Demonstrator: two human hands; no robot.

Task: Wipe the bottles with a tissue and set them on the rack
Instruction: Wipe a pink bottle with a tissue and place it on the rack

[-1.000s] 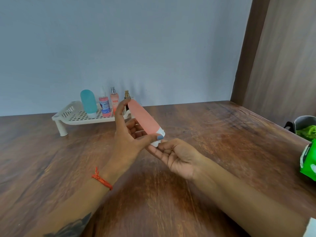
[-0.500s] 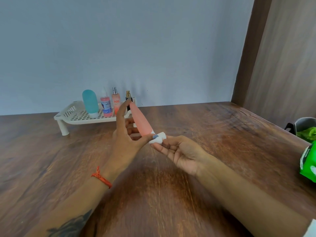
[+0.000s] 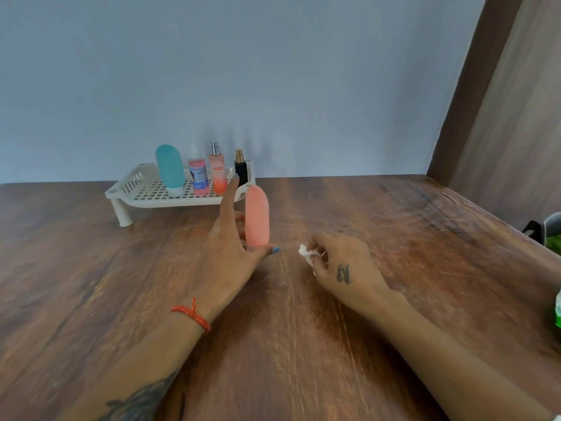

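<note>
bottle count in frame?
5. Four stand on the rack: teal bottle, small pink bottle, peach spray, black perfume. The pink bottle is in the left hand.

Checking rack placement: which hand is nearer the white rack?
Left. The left hand, holding the pink bottle, is just before the white rack; the right hand is farther right.
</note>
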